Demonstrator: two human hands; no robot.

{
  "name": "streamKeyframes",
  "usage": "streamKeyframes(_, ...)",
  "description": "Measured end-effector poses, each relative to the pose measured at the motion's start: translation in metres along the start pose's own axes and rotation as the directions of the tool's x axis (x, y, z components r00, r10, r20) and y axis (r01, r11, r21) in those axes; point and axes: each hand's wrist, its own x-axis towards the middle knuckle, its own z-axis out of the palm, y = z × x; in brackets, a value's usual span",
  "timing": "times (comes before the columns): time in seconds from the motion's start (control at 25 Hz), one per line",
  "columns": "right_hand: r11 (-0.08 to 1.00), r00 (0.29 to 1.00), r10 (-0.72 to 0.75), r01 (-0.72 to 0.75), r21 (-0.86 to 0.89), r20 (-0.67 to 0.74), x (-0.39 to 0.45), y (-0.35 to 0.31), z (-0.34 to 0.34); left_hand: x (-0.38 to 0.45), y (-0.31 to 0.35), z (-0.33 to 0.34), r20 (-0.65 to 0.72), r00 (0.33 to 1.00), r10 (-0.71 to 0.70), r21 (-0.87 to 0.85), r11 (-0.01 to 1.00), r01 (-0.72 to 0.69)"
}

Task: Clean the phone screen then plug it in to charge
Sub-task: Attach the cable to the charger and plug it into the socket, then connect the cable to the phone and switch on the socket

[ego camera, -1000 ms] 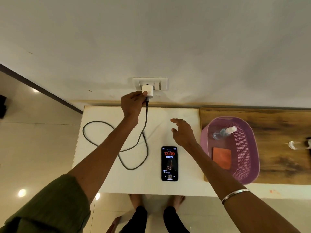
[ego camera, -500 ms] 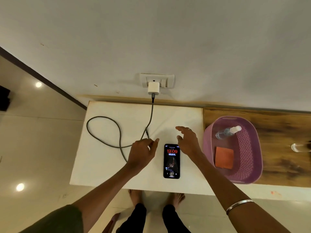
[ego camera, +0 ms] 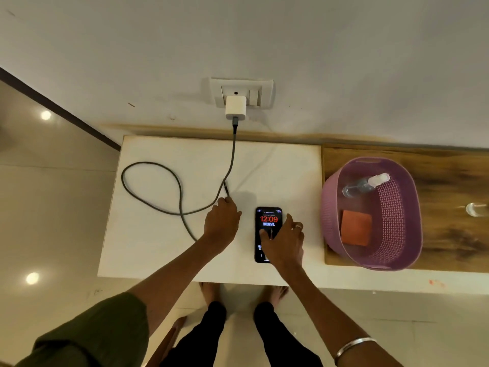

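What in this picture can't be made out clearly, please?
- Head view: the cable's free plug, hidden at the left hand's fingertips, so its grip is unclear.
- The phone's lower half, covered by the right hand.
- The small screen text, too small.
- The clear object at the right edge, blurred and cut off.
- The bottle in the basket, blurred.

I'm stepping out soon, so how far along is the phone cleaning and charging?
Done: the charger sits in the wall socket; cloth and spray bottle lie in the basket. In hand: left hand at the cable's free end, right hand on the phone. Left: plugging the cable into the phone.
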Motion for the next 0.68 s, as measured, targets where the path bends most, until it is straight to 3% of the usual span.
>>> streamKeyframes(0.16,0.994,0.996,0.076,-0.08,-0.072,-0.054,-0.017,-0.004,0.035,0.002,0.009,0.001,0.029,0.994,-0.106,-0.111,0.988,0.109)
streamKeyframes(0.28,0.988,0.985,0.102,-0.117,-0.103,-0.136,-0.02,-0.007,0.048,0.003,0.01,-0.003,0.062,0.982,-0.177,-0.303,0.934,0.188)
streamKeyframes(0.68,0.992,0.986,0.112,-0.118,-0.036,-0.125,-0.013,-0.001,0.058,-0.009,0.006,-0.009,0.077,0.974,-0.211,-0.519,0.826,0.22)
